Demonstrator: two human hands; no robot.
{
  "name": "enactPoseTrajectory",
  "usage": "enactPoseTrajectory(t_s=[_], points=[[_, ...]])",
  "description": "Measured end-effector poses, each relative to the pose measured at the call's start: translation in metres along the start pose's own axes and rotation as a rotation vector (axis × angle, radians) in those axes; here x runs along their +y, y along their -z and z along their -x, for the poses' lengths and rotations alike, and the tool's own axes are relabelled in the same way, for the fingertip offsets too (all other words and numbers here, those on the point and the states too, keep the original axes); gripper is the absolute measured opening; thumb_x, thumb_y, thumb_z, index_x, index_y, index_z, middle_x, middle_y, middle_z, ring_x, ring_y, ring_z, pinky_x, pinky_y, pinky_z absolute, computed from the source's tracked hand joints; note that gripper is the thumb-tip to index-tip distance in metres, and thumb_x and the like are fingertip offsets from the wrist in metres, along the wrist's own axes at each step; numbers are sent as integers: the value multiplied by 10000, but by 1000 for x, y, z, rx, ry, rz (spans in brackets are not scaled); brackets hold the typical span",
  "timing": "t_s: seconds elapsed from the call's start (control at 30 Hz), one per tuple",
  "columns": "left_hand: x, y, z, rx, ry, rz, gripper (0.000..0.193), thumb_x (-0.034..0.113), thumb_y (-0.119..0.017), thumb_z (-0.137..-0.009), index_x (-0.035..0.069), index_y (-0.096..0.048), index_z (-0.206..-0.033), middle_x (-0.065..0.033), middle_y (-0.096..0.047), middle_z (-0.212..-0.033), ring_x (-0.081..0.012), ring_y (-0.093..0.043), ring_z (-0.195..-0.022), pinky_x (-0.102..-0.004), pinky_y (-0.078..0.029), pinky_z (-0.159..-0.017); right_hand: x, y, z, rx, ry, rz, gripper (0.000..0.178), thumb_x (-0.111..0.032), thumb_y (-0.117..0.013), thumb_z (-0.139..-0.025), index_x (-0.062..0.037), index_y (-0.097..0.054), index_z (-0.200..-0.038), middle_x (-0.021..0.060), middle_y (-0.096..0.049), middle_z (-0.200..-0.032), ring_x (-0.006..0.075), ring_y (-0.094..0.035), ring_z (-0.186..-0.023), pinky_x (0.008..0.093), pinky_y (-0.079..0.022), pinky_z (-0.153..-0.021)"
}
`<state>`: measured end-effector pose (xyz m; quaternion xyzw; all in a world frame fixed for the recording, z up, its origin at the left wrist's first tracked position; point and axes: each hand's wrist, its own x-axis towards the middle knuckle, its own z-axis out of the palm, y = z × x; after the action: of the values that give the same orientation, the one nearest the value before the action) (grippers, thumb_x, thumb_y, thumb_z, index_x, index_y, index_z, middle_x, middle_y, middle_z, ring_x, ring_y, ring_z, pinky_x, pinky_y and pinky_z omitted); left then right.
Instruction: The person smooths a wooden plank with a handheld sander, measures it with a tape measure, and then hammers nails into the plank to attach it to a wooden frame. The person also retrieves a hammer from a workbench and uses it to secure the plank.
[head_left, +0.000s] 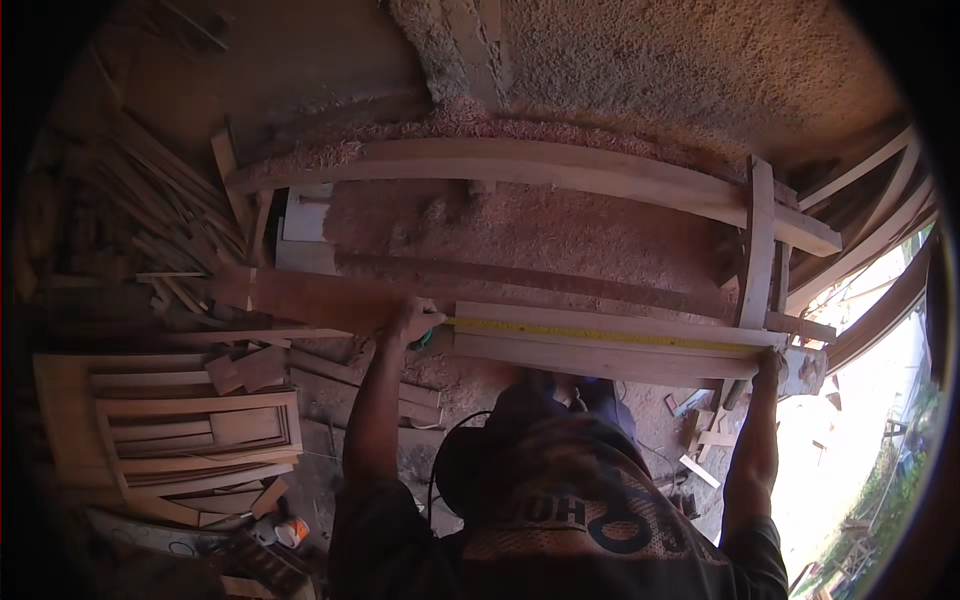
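My left hand point(418, 320) is closed round a tape measure with a green case point(421, 341), just off the left end of a pale wooden board point(590, 352). From the case, its yellow blade point(600, 333) stretches rightward along the board's upper face. At the board's right end my right hand point(770, 364) grips the blade's tip against the wood; the fingertips are partly hidden. A second pale strip point(580, 316) lies along the board's far side. Past the left hand, a darker reddish plank point(320, 300) extends to the left.
Beyond the boards runs a long beam point(500, 160), crossed by an upright-looking timber point(757, 245) at right. Wood shavings point(540, 235) cover the ground between. Stacked frames point(200, 430) and offcuts sit at left, with an orange-and-white tool point(291, 531) nearby. Long timbers point(870, 200) lean at far right.
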<state>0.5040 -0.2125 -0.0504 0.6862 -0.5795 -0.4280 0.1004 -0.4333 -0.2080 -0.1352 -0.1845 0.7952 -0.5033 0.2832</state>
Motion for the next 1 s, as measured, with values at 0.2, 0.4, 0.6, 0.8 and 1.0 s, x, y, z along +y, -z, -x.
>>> enactPoseTrajectory(t_s=[0.2, 0.4, 0.6, 0.8, 1.0], points=[[-5, 6, 23, 10, 78, -32, 286, 295, -789, -851, 22, -776, -933, -143, -768, -869, -211, -715, -771, -390, -543, -720, -23, -26, 32, -81, 78, -25, 164, -222, -619, -948, -75, -642, -879, 16, -584, -845, 162, -510, -755, 369, -469, -694], [-5, 7, 23, 37, 9, -14, 297, 313, -790, -836, 24, -782, -903, -151, -761, -832, -227, -719, -745, -398, -547, -715, -33, -35, 46, -4, 101, 124, 247, -233, -607, -960, -85, -612, -763, -3, -557, -790, 140, -488, -723, 339, -426, -657], [-2, 5, 26, 91, 37, -66, 335, 362, -790, -824, 33, -784, -887, -168, -751, -808, -263, -726, -730, -415, -547, -702, -50, -42, 60, -21, -1, 16, 177, -234, -631, -952, -89, -614, -853, 3, -561, -817, 153, -516, -733, 328, -442, -683], [11, 8, 24, 36, 69, -104, 354, 376, -787, -821, 28, -782, -890, -189, -742, -809, -274, -725, -724, -421, -542, -687, -46, -29, 38, 39, -79, 132, 262, -260, -653, -964, -39, -669, -1104, 69, -670, -985, 202, -623, -862, 418, -546, -794], [11, 8, 28, 65, 73, -104, 369, 400, -793, -817, 38, -786, -887, -189, -741, -795, -276, -722, -708, -421, -537, -677, -48, -31, 43, -41, -72, 116, 279, -274, -648, -961, -39, -662, -1110, 62, -657, -964, 206, -615, -868, 418, -536, -819]])
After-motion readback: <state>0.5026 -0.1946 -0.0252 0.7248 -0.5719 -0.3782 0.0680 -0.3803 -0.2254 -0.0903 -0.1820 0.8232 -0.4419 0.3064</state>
